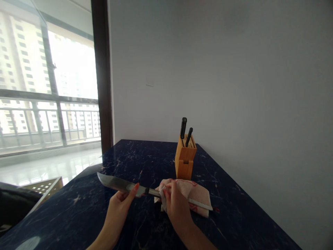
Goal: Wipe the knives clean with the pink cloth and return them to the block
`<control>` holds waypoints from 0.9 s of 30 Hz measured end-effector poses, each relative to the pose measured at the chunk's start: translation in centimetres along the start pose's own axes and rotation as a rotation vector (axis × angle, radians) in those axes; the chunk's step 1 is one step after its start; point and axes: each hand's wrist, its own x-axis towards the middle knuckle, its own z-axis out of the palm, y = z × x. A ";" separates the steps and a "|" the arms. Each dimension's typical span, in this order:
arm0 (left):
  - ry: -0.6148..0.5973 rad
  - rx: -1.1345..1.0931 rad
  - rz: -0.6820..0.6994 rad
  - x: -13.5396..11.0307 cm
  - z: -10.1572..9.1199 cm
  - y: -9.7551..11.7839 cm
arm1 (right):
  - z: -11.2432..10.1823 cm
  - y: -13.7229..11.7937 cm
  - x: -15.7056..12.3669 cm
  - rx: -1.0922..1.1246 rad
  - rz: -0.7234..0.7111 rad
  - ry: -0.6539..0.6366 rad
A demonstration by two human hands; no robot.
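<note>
A large knife (117,184) with a broad steel blade is held just above the dark marble table (104,215), its tip pointing left. My left hand (122,203) pinches the blade near its middle, thumb below and forefinger on top. My right hand (177,206) is closed around a fold of a pink-and-white cloth (195,192), pressed against the knife's handle end, which it hides. A thin pale strip (201,205), perhaps a second blade, lies along the cloth's front edge to the right.
A wooden knife block (185,159) with two black handles sticking up stands behind the cloth, close to the grey wall (234,86). A large window (47,86) and a dark pillar are at the left. The table's left edge runs diagonally past a low perforated object (47,185).
</note>
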 end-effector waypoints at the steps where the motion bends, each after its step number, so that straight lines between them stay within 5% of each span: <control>1: 0.007 0.031 0.028 -0.1 0.0 0.0 | 0.1 -0.1 -0.1 0.036 -0.013 0.006; 6: 0.025 0.226 0.121 -1.1 0.5 0.4 | 0.6 -0.3 -0.5 0.183 -0.004 0.026; 15: -0.002 0.231 0.159 -1.4 0.6 1.0 | -0.1 -1.0 -0.2 0.318 0.022 0.035; 21: 0.066 0.293 0.267 -0.7 -0.1 0.8 | -0.5 -1.4 0.0 0.478 0.129 0.023; 27: 0.202 0.284 0.189 0.2 -0.6 1.2 | -0.4 -0.7 0.2 0.409 0.146 0.111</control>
